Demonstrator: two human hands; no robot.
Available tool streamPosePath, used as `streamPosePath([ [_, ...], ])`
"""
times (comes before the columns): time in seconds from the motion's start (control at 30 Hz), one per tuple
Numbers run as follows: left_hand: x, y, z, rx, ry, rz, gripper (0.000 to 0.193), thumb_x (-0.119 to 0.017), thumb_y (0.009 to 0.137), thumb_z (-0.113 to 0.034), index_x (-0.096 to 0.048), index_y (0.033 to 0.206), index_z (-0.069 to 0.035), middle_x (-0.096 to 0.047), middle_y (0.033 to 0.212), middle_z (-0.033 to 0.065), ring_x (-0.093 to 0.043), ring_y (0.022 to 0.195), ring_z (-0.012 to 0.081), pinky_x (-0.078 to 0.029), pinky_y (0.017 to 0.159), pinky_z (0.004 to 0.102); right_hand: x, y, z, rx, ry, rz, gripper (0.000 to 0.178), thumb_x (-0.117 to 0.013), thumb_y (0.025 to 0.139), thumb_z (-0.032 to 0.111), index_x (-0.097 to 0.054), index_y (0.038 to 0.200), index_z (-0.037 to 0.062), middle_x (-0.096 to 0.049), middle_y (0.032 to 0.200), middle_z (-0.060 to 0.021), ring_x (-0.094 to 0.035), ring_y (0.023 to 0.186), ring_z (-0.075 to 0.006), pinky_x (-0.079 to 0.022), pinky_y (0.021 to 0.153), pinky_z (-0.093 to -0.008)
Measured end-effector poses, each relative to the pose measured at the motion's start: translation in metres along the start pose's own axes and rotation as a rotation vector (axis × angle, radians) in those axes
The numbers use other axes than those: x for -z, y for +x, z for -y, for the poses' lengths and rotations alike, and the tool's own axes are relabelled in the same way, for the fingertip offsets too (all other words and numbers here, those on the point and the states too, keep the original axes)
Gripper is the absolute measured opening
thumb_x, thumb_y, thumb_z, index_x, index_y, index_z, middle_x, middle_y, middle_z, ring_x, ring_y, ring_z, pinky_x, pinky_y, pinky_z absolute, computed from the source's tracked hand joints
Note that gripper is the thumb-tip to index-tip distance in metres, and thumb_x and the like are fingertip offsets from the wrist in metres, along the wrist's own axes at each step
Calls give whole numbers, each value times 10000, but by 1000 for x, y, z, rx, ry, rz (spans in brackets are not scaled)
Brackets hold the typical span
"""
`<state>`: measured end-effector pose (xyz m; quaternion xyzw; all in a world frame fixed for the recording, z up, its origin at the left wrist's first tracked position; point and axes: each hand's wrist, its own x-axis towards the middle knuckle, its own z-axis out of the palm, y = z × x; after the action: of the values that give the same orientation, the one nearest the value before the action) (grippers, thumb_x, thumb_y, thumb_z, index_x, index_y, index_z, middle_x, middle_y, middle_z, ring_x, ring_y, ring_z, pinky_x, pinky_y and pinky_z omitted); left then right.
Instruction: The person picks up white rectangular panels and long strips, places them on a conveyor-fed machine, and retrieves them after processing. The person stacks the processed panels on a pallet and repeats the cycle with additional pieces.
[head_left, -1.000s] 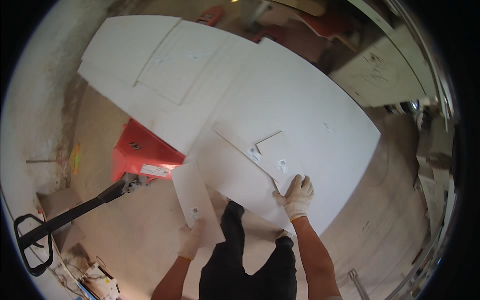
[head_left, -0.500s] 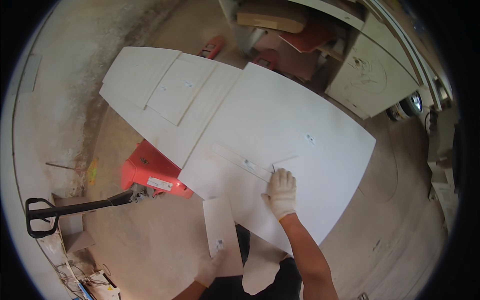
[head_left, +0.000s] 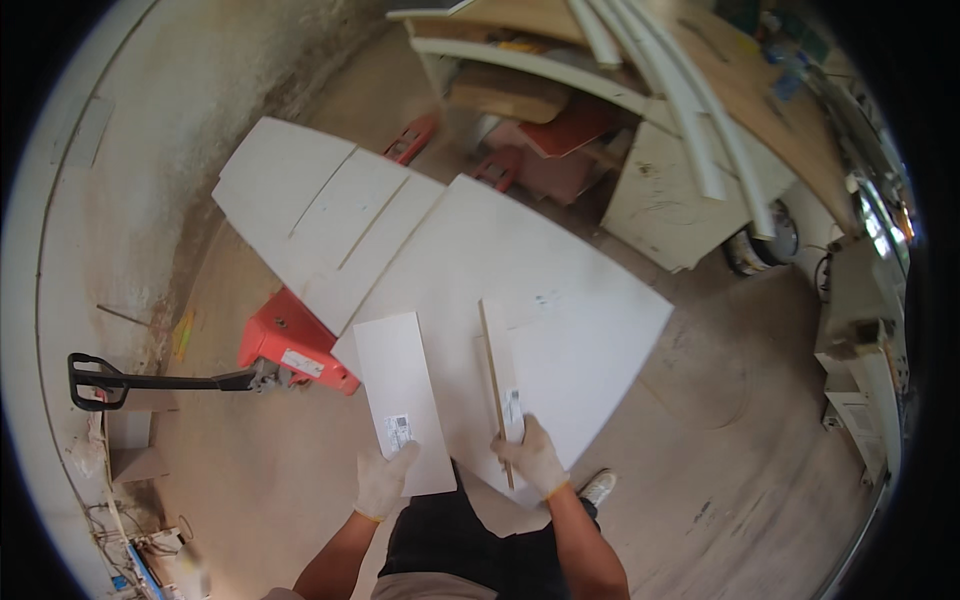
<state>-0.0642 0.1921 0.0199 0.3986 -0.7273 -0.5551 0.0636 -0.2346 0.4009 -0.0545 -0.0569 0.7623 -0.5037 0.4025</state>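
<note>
In a pale work glove, my left hand [head_left: 382, 480] grips the lower end of a wide white board [head_left: 400, 365], its thumb beside a printed label. My right hand [head_left: 533, 458], gloved too, is closed round the lower part of a narrow white strip [head_left: 494, 345], which is turned so that its brownish edge shows; it bears a label near my fingers. Both pieces are held up over the near side of a stack of large white panels [head_left: 560, 300]. Smaller panels [head_left: 345, 205] lie on the stack's far left part.
The stack rests on a red pallet jack [head_left: 290, 335] whose black handle [head_left: 100, 382] points left. A cluttered workbench [head_left: 540, 60] stands at the back, with long white strips [head_left: 690, 110] across it. A stained wall [head_left: 150, 130] bounds the left. My shoe [head_left: 600, 487] is on the concrete floor.
My right hand has picked the narrow strip up off the panels and brought it nearer. The wide board in my left hand has risen over the stack's near edge. The view has shifted, showing more workbench.
</note>
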Motion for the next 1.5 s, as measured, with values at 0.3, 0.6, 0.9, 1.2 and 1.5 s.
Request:
streamPosePath([
  [0.3,-179,-157,-43,169,141,194,561,-772,975,-465,-776,1094,83,-779,927,121,-723,872,175,-576,797,371,182,-192,-91,-139,-228,-16,598,-837,862,466,-669,1183,-9,-759,959,-239,-739,923,-432,-584,847,-508],
  [0.6,-236,-142,8,491,93,155,679,-752,953,-554,-776,1054,116,-802,992,215,-782,947,275,-580,843,402,248,-182,-178,-283,-535,-127,611,-837,854,484,-676,1216,20,-768,1019,-280,-740,1007,-501,-581,879,-559],
  [0.9,-368,67,114,192,-69,64,736,-716,944,-621,-751,1018,110,-733,916,340,-740,913,488,-564,851,545,220,25,-199,-104,-381,-230,566,-837,890,358,-647,1305,22,-770,1123,-230,-739,1046,-428,-579,932,-490],
  [1.2,-359,98,145,-189,1353,32,920,-652,964,-724,-614,1275,141,-627,1230,435,-666,1140,581,-569,799,673,198,143,-181,62,-451,-267,458,-850,913,254,-657,1234,-9,-740,1012,-175,-710,906,-301,-568,827,-414],
  [1.5,-312,136,162,560,949,197,1045,-672,912,-769,-452,1622,-33,-514,1458,461,-506,1332,633,-438,1005,760,152,134,-161,-124,-507,-112,574,-825,917,467,-663,1240,21,-713,1071,-229,-693,970,-408,-564,857,-501],
])
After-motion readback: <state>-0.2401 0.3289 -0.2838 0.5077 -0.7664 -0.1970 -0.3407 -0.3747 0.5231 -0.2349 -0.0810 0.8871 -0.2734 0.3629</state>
